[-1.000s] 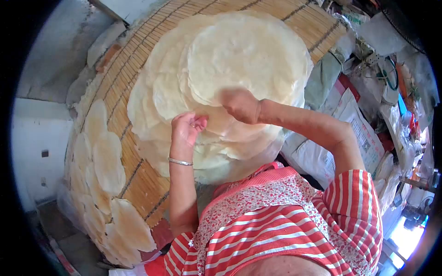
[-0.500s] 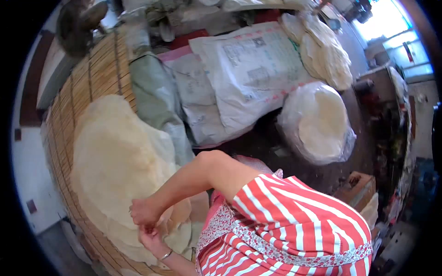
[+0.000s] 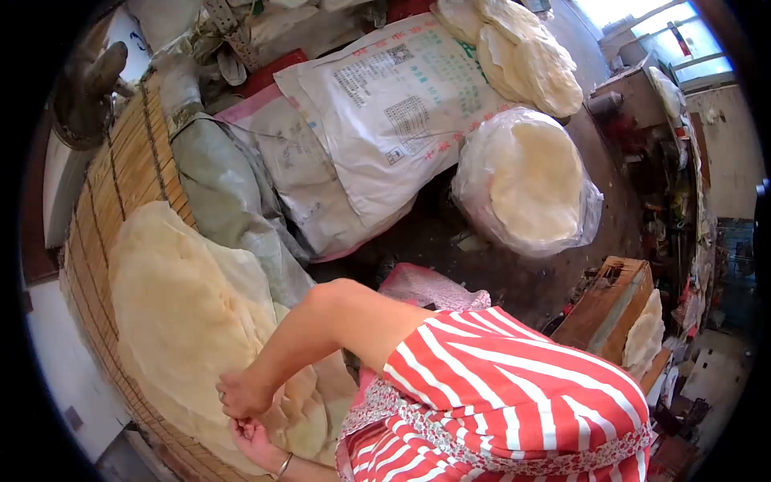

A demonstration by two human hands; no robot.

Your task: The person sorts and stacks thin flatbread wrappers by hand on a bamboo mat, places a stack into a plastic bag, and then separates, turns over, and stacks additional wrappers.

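A stack of thin, pale, round flatbread sheets [image 3: 169,297] lies on the slatted bamboo mat, its lower right edge wavy and layered. My right hand [image 3: 245,394], wearing a ring, is curled closed over the lower part of the stack. Just below it my left hand [image 3: 259,446], with a bracelet at the wrist, has its fingers bent up against the right fingertips. Both hands pinch at the same spot above the sheets. What sits between the fingers is too small to make out.
The bamboo mat [image 3: 88,241] runs under the stack. Beside it lie a grey-green cloth [image 3: 221,181] and printed white sacks [image 3: 385,112]. More flatbreads [image 3: 538,64] rest beyond the sacks, and a plastic-wrapped stack [image 3: 534,181] stands to the right. A wooden box [image 3: 606,309] is nearby.
My view has shifted, so the sacks and wrapped stack appear higher and further left. The top sheets look more creased along their right side. My hands remain together over the stack, slightly lower in view.
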